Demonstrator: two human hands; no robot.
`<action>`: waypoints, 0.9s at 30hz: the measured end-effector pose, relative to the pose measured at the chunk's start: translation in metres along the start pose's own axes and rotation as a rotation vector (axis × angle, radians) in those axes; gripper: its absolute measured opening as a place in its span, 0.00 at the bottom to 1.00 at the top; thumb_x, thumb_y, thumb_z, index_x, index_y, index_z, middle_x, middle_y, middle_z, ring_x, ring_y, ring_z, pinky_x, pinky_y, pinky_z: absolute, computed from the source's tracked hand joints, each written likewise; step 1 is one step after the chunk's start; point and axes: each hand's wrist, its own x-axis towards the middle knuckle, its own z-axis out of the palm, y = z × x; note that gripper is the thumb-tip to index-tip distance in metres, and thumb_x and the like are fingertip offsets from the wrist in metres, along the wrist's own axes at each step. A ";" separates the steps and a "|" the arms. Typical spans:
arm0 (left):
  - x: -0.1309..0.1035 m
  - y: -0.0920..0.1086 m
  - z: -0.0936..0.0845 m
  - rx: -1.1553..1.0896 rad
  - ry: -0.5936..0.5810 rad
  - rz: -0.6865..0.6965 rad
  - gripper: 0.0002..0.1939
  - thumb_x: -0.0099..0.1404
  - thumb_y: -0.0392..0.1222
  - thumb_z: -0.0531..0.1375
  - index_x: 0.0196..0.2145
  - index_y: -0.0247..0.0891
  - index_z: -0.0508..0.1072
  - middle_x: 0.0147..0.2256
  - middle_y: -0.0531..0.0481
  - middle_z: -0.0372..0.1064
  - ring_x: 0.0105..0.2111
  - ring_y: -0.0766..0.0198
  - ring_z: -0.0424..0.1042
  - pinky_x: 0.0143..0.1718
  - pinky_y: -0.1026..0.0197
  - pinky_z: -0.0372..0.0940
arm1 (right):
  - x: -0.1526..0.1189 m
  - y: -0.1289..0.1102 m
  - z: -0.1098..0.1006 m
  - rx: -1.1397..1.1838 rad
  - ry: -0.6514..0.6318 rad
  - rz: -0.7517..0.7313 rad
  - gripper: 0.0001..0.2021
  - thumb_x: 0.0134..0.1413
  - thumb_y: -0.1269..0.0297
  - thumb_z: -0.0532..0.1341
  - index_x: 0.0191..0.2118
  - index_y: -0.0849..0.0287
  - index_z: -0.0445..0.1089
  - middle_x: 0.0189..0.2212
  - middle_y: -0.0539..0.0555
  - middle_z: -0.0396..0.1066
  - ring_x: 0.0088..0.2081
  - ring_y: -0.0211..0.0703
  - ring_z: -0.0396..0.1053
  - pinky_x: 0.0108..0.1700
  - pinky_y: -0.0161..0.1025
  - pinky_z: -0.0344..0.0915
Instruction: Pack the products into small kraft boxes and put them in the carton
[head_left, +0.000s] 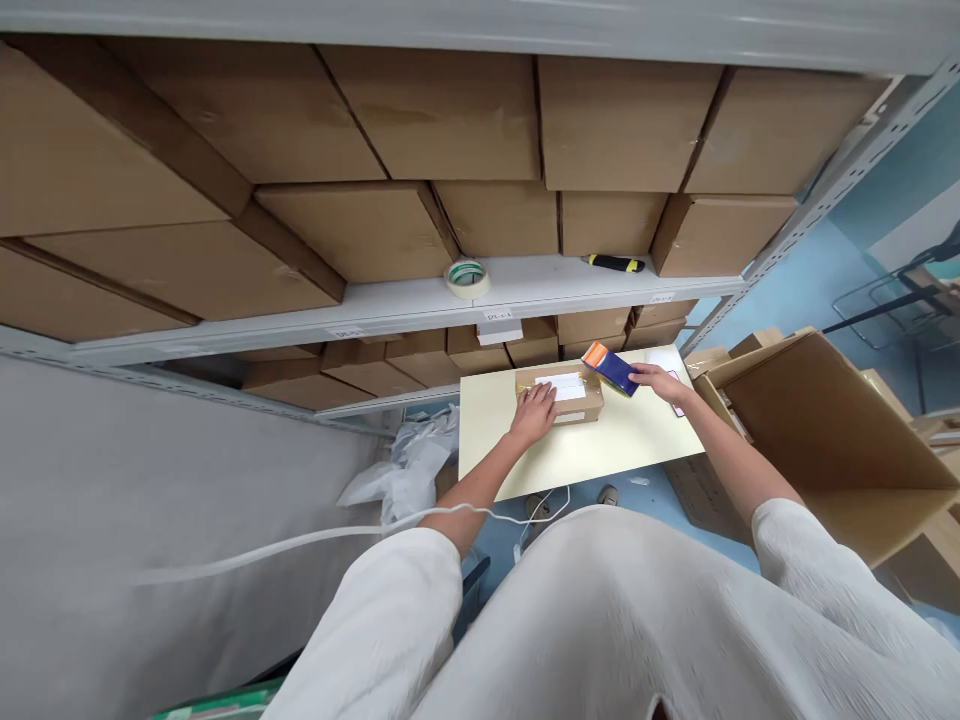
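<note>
A small cardboard box (577, 407) with white labels lies on the pale yellow table (517, 474). My left hand (534, 412) rests on the box's left part, fingers stretched out over its top. In my right hand (654, 380) is a flat dark blue packet (616, 372) with an orange end, gripped at its right side and held beside the box's right end. What is inside the packet does not show. A phone-like flat thing (677, 408) lies partly hidden by my right hand and wrist.
Shelves full of cardboard boxes (442, 115) stand ahead. A tape roll (467, 279) and a yellow-black utility knife (615, 263) lie on the shelf edge. A large open carton (847, 430) stands at right, white plastic bags (420, 455) at left. A white cable (300, 548) crosses by my left arm.
</note>
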 end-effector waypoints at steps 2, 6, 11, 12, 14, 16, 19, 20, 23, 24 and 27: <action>-0.002 -0.004 -0.002 -0.009 0.001 0.025 0.30 0.76 0.45 0.53 0.73 0.40 0.64 0.74 0.38 0.57 0.75 0.44 0.54 0.76 0.37 0.48 | 0.013 -0.019 0.014 0.044 -0.083 0.028 0.21 0.55 0.53 0.69 0.53 0.53 0.81 0.54 0.54 0.81 0.56 0.53 0.75 0.60 0.50 0.69; -0.011 -0.012 -0.009 -0.017 0.039 0.014 0.29 0.75 0.44 0.54 0.71 0.38 0.66 0.72 0.36 0.60 0.74 0.45 0.56 0.75 0.39 0.49 | 0.038 -0.047 0.044 0.056 -0.234 0.107 0.21 0.53 0.54 0.71 0.53 0.51 0.81 0.55 0.55 0.80 0.55 0.52 0.74 0.55 0.47 0.73; -0.022 -0.019 -0.015 -0.033 0.053 -0.022 0.30 0.74 0.42 0.55 0.72 0.41 0.65 0.72 0.37 0.60 0.73 0.44 0.57 0.75 0.35 0.48 | 0.062 -0.059 0.071 -0.093 -0.273 0.099 0.16 0.53 0.55 0.69 0.46 0.54 0.81 0.46 0.55 0.81 0.47 0.49 0.75 0.49 0.42 0.73; -0.023 -0.020 -0.016 -0.036 0.045 -0.023 0.30 0.74 0.42 0.54 0.72 0.41 0.65 0.72 0.37 0.60 0.73 0.44 0.56 0.75 0.35 0.49 | 0.065 -0.059 0.074 -0.147 -0.253 0.086 0.14 0.54 0.54 0.68 0.43 0.55 0.80 0.42 0.54 0.81 0.44 0.48 0.75 0.47 0.42 0.73; -0.024 -0.021 -0.017 -0.041 0.030 -0.018 0.30 0.74 0.41 0.54 0.72 0.41 0.65 0.73 0.38 0.59 0.74 0.45 0.55 0.74 0.36 0.50 | 0.068 -0.060 0.079 -0.256 -0.201 0.052 0.13 0.57 0.52 0.65 0.39 0.55 0.78 0.37 0.53 0.79 0.41 0.48 0.74 0.45 0.42 0.72; -0.025 -0.022 -0.018 -0.049 0.024 -0.011 0.30 0.74 0.41 0.55 0.72 0.41 0.65 0.73 0.38 0.59 0.74 0.45 0.54 0.73 0.37 0.53 | 0.068 -0.060 0.082 -0.350 -0.161 0.015 0.14 0.58 0.50 0.64 0.39 0.55 0.77 0.37 0.53 0.79 0.41 0.50 0.74 0.46 0.42 0.72; -0.025 -0.024 -0.019 -0.062 0.024 -0.003 0.30 0.75 0.42 0.55 0.72 0.39 0.65 0.73 0.37 0.58 0.74 0.44 0.54 0.72 0.38 0.56 | 0.064 -0.062 0.086 -0.459 -0.158 -0.024 0.17 0.55 0.49 0.70 0.44 0.54 0.75 0.42 0.55 0.80 0.44 0.53 0.75 0.47 0.43 0.71; -0.025 -0.024 -0.019 -0.064 0.023 -0.001 0.30 0.75 0.42 0.55 0.72 0.39 0.65 0.73 0.37 0.58 0.74 0.44 0.54 0.72 0.39 0.56 | 0.063 -0.062 0.088 -0.489 -0.169 -0.034 0.20 0.51 0.49 0.73 0.46 0.54 0.74 0.43 0.56 0.80 0.44 0.53 0.75 0.46 0.43 0.71; -0.024 -0.025 -0.019 -0.063 0.014 0.001 0.30 0.75 0.43 0.55 0.72 0.38 0.65 0.74 0.37 0.57 0.75 0.44 0.54 0.72 0.39 0.57 | 0.063 -0.060 0.090 -0.568 -0.182 -0.072 0.28 0.42 0.54 0.77 0.49 0.54 0.70 0.45 0.55 0.79 0.43 0.52 0.75 0.44 0.42 0.71; -0.023 -0.025 -0.019 -0.061 0.011 0.000 0.29 0.75 0.43 0.55 0.72 0.38 0.65 0.74 0.37 0.57 0.75 0.44 0.54 0.72 0.39 0.57 | 0.064 -0.058 0.091 -0.598 -0.174 -0.093 0.28 0.41 0.56 0.76 0.49 0.54 0.70 0.44 0.54 0.78 0.43 0.51 0.74 0.44 0.42 0.71; -0.022 -0.026 -0.017 -0.054 0.004 -0.007 0.29 0.76 0.43 0.54 0.72 0.37 0.64 0.74 0.36 0.56 0.75 0.44 0.54 0.72 0.39 0.57 | 0.067 -0.051 0.090 -0.715 -0.085 -0.169 0.25 0.41 0.62 0.73 0.47 0.54 0.69 0.45 0.54 0.75 0.44 0.51 0.73 0.45 0.43 0.71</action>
